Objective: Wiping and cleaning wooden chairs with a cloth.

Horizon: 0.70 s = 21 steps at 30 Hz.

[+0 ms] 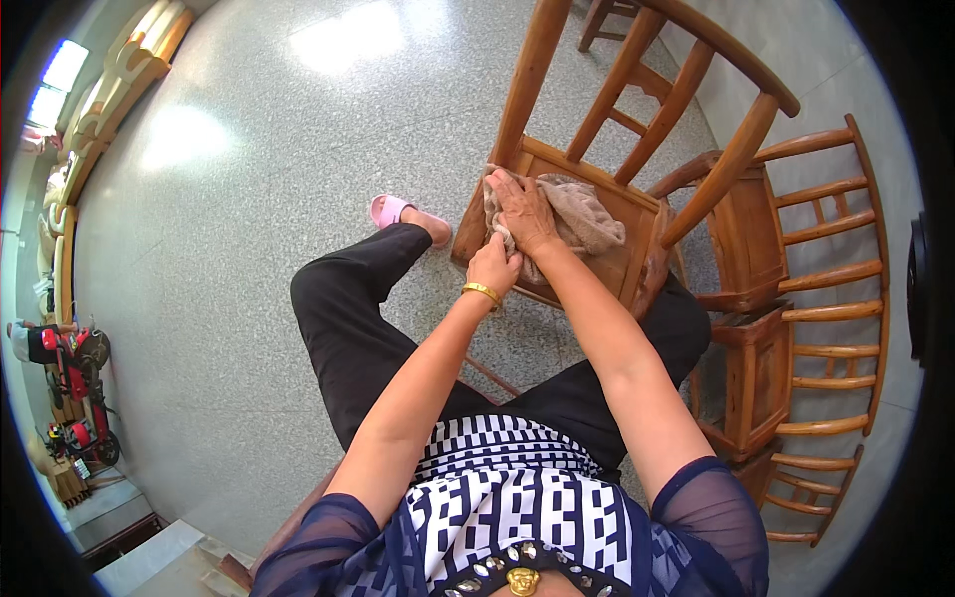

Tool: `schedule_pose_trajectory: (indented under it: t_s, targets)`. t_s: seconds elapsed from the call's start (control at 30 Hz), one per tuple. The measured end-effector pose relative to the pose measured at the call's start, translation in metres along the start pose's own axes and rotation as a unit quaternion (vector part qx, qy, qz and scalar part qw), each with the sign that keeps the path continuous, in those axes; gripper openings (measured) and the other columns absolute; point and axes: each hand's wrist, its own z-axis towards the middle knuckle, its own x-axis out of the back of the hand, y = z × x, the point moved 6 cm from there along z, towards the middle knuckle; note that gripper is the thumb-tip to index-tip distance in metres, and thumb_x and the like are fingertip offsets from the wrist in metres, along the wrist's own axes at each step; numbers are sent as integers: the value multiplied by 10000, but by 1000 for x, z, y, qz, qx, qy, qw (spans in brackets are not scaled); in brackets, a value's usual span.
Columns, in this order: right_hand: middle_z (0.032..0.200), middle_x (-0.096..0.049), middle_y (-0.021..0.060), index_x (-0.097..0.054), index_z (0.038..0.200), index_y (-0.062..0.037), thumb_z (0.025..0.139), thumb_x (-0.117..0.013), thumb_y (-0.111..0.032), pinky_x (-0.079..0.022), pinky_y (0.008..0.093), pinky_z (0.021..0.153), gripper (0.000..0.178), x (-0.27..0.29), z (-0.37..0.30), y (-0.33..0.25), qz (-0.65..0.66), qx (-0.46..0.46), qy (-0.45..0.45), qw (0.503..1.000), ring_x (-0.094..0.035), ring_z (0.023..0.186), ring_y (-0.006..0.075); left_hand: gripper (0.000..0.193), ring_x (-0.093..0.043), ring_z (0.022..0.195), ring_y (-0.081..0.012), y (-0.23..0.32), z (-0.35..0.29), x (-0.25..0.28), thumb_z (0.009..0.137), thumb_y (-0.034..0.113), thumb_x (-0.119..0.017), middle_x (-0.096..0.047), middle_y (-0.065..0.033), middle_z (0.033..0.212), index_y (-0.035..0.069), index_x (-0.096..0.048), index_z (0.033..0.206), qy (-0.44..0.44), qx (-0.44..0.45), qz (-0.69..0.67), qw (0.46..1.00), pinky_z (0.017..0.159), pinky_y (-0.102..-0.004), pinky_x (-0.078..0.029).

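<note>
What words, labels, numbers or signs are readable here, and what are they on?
None that I can read.
The cloth under the right hand and the wooden chair show no lettering.
The blouse has only a blocky pattern.
Any marks on the distant red scooter are too small to tell.

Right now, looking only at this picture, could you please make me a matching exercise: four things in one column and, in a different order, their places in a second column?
Things:
1. Brown cloth
2. Pink slipper
3. Gold bangle
4. Red wheeled vehicle

Places:
A. Around the wrist of the left hand
B. Near the left edge of the picture
C. On a foot
D. On the wooden chair seat, under the right hand

Right pairs: 1-D, 2-C, 3-A, 4-B.
</note>
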Motion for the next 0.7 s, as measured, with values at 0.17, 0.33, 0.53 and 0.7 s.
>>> schedule_pose_trajectory:
  t_s: [0.17, 0.33, 0.53, 0.7]
  targets:
    - [1263, -429, -2, -444, 1191, -151, 644, -607, -83, -412, 387, 873, 576, 0, 1, -2, -54, -11, 13, 998, -439, 1028, 268, 322, -561, 792, -412, -6, 4, -2, 740, 272, -570, -589, -241, 799, 21, -467, 912, -7, 8, 3, 1000, 710, -477, -435]
    - [1276, -413, 27, -437, 1193, -107, 642, -585, -82, -370, 398, 905, 572, -5, -6, 18, -12, -71, 29, 997, -417, 1064, 281, 339, -561, 801, -413, -1, 4, 1, 740, 282, -569, -590, -243, 809, 23, -471, 936, -5, 10, -4, 1000, 709, -477, -437]
    - [1325, -361, 51, -387, 1269, -125, 683, -505, -116, -217, 467, 1003, 598, -6, -12, 27, -56, -87, 88, 991, -298, 1222, 288, 351, -567, 797, -405, 5, 0, 2, 744, 294, -563, -591, -240, 808, 27, -469, 953, -9, 6, 19, 1000, 709, -476, -439]
    - [1309, -379, 55, -424, 1251, -128, 698, -511, -107, -211, 482, 1005, 560, -8, -12, 32, -22, -81, 52, 995, -286, 1237, 278, 274, -560, 792, -416, 8, 0, 3, 764, 261, -547, -593, -233, 796, 42, -447, 893, -13, 5, 14, 1000, 707, -490, -432]
